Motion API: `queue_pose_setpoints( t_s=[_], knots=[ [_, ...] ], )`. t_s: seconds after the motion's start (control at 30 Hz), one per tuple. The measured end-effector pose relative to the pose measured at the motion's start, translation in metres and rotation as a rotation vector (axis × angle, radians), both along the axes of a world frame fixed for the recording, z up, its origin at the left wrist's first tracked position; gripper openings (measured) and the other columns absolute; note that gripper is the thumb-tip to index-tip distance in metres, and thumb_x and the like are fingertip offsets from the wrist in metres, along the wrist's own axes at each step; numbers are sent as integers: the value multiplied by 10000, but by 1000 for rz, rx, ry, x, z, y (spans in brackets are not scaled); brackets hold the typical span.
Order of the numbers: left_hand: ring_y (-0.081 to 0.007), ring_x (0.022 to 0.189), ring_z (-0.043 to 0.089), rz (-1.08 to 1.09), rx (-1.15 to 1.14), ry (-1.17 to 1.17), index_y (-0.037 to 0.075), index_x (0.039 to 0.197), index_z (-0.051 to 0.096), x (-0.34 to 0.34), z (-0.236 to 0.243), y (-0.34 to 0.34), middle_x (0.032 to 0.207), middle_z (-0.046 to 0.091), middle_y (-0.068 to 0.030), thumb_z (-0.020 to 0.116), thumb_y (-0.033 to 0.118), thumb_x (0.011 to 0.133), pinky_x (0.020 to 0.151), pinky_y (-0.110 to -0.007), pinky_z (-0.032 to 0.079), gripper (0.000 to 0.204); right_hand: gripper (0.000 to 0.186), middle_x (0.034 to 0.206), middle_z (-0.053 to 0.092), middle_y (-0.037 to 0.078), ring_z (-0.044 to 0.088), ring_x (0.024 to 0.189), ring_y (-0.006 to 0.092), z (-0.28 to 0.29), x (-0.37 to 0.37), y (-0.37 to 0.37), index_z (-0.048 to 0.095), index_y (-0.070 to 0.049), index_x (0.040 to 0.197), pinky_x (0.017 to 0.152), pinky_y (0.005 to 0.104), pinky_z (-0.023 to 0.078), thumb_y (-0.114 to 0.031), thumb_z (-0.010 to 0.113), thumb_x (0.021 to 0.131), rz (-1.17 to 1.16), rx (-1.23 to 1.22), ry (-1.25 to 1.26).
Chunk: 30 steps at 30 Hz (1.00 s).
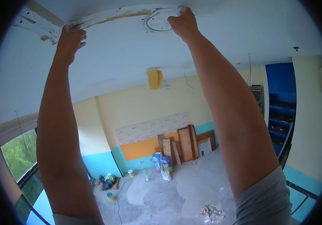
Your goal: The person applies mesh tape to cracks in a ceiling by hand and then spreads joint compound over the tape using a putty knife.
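Both my arms reach up to the white ceiling. My left hand is at the left end of a long, pale strip with rough, stained edges along the ceiling. Its upper fingers press at the strip's edge, while the lower ones curl with white dust on their tips. At the strip's right end, my right hand is closed, its thumb pointing left and its other fingertips partly hidden. Beside that thumb, a thin dark circular outline marks the ceiling surface. Left of my left hand lies a damaged ceiling patch.
A yellow piece hangs from the ceiling ahead, and a sprinkler head sticks out at right. Wooden boards lean on the far wall beside bags. Rubble and a small tub are on the concrete floor.
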<state>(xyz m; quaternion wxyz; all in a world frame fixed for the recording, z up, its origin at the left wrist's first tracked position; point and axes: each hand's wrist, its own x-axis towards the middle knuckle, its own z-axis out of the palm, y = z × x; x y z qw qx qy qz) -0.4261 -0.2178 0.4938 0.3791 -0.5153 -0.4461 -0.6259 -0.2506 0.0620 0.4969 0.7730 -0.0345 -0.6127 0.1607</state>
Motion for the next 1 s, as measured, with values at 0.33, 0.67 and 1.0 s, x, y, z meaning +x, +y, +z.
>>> queue_pose_setpoints(
  t_s=[0.33, 0.67, 1.0],
  knots=[
    [-208, 981, 599, 166, -127, 79, -8, 1380, 374, 16, 2, 21, 1366, 483, -165, 575, 126, 774, 831, -351, 514, 652, 571, 1220, 561, 230, 572, 1132, 394, 11, 17, 35, 510, 43, 1239, 939, 425, 491, -149, 610, 711, -98, -13, -86],
    [-216, 1026, 586, 165, -149, 33, 6, 1388, 359, 23, -3, 18, 1405, 450, -144, 590, 142, 784, 901, -383, 507, 661, 654, 1335, 460, 215, 483, 1242, 396, -10, 40, 84, 445, -23, 1354, 995, 416, 460, -186, 598, 740, -206, -231, -177],
    [-205, 1008, 564, 156, -184, -31, 69, 1389, 342, 21, -1, 17, 1398, 432, -110, 603, 142, 802, 879, -389, 481, 647, 728, 1382, 377, 251, 502, 1206, 406, 2, 44, 66, 300, -65, 1448, 967, 406, 474, -167, 566, 778, -18, -346, -149]
  ],
)
